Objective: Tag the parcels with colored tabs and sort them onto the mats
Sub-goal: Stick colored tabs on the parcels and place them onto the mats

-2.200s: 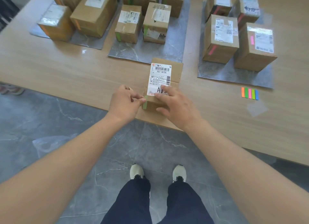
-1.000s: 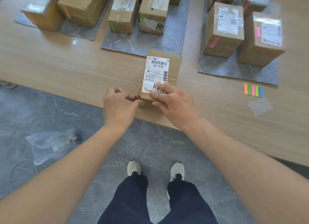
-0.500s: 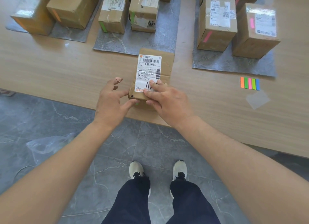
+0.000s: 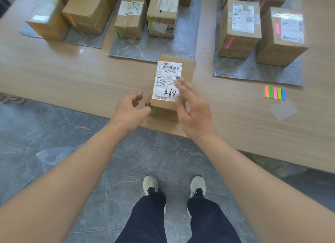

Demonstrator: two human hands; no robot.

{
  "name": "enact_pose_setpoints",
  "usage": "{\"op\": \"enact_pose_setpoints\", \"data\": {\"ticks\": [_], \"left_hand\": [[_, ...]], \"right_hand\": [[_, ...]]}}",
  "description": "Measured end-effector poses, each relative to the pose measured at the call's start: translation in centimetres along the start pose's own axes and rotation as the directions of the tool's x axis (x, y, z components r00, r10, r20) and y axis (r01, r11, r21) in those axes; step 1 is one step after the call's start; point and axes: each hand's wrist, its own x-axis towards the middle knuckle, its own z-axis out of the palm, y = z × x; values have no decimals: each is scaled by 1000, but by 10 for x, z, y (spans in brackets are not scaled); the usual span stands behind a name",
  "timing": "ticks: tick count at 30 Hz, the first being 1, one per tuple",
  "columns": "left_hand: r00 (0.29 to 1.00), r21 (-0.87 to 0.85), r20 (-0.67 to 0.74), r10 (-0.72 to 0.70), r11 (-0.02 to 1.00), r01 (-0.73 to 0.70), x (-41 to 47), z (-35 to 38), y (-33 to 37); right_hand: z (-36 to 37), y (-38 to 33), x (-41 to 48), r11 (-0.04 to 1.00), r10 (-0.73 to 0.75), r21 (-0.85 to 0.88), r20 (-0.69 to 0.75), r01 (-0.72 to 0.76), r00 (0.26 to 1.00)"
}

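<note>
A wooden table [image 4: 72, 76] stands on grey floor tiles [image 4: 90, 188]. The parcel [image 4: 174, 79] (marked A68, green tab [image 4: 154, 110] on its near side) sits at the table's near edge, with 3 mats [image 4: 163, 47] beyond it. Left hand [image 4: 130, 112] and right hand [image 4: 194, 112], pressing the parcel 0.5 s ago, now flank it with each grip released.

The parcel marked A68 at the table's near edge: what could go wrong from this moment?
1. The parcel stands close to the table's near edge and neither the left hand nor the right hand grips it; a knock might send it to the floor.
2. Its green tab sits at a corner, so it may peel in lifting.
3. It likely belongs on the middle mat, beside green-tabbed parcels, not the right mat.
</note>
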Motion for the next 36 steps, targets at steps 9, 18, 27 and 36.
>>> {"op": "enact_pose_setpoints", "data": {"ticks": [9, 18, 27, 36], "left_hand": [[947, -488, 231, -224, 815, 312, 9, 6, 33], [968, -451, 204, -145, 864, 224, -3, -49, 88], [987, -451, 155, -40, 886, 107, -27, -127, 165], [988, -465, 153, -9, 882, 80, -13, -152, 198]], "right_hand": [[4, -29, 24, 559, 721, 474, 128, -680, 681], [-21, -90, 50, 663, 614, 503, 59, -555, 787], [-43, -177, 89, 696, 578, 530, -15, -484, 816], [-54, -211, 126, 728, 544, 513, -28, -455, 839]]}}
